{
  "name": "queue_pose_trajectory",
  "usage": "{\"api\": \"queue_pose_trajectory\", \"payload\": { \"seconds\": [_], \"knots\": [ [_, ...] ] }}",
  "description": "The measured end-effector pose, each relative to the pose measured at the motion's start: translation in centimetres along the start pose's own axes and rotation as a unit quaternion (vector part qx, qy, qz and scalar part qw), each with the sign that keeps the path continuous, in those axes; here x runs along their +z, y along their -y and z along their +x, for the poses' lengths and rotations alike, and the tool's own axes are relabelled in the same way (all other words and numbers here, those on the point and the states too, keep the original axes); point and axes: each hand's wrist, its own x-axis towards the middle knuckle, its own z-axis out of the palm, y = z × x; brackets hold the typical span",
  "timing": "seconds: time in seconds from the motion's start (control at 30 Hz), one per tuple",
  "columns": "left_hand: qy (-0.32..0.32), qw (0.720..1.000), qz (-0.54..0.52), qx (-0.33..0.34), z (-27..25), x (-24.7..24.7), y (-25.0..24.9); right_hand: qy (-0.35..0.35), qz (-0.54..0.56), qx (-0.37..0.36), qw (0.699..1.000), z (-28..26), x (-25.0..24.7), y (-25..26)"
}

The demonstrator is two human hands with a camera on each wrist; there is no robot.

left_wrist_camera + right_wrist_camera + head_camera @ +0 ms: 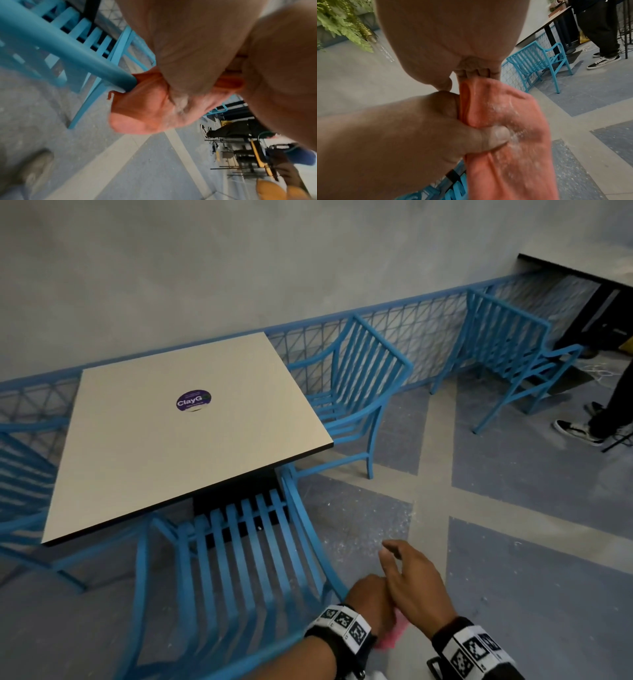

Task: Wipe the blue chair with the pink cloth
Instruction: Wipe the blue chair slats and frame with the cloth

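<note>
Two tones cover the floor (513,542): grey-blue panels divided by pale bands, with white specks scattered across the centre of the head view. A blue mesh railing (428,326) runs along the wall from the left edge to the upper right.

One square desk (154,457) with a pale top and a dark edge occupies the left centre. The blue chair (239,559) stands at the desk's near edge, lower centre of the frame, with its slatted seat partly under the top. A second chair (359,392) stands at the desk's right side, and a third chair (513,347) stands against the railing at the upper right.

Both hands meet at the lower right of the head view, just beside the blue chair's right arm rail. The left hand (368,595) grips the pink cloth (505,135); in the right wrist view its thumb presses a fold against the fingers. The right hand (416,583) lies over the left, bent fingertips on the cloth's upper fold. Whether they pinch it cannot be told.

The cloth hangs below the hands, dusted with white powder. In the left wrist view it touches the end of a blue chair tube.

A round purple sticker (193,400) sits at the desk's centre.
</note>
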Motion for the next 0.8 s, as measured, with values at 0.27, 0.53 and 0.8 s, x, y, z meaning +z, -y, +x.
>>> {"api": "queue_pose_trajectory", "payload": {
  "seconds": [0.27, 0.53, 0.8],
  "knots": [
    [-0.022, 0.994, -0.105, -0.031, -1.6, -0.1, 2.1, 0.024, -0.035, -0.039, 0.998, 1.2, 0.3, 1.8],
    [-0.209, 0.896, -0.379, -0.101, -10.5, -3.1, 13.5, 0.041, -0.025, -0.065, 0.997, 1.9, 0.9, 6.0],
    [-0.341, 0.766, -0.523, -0.158, -29.0, -0.2, 30.8, 0.144, -0.077, -0.112, 0.98, 1.0, 4.5, 11.5]
  ]
}}
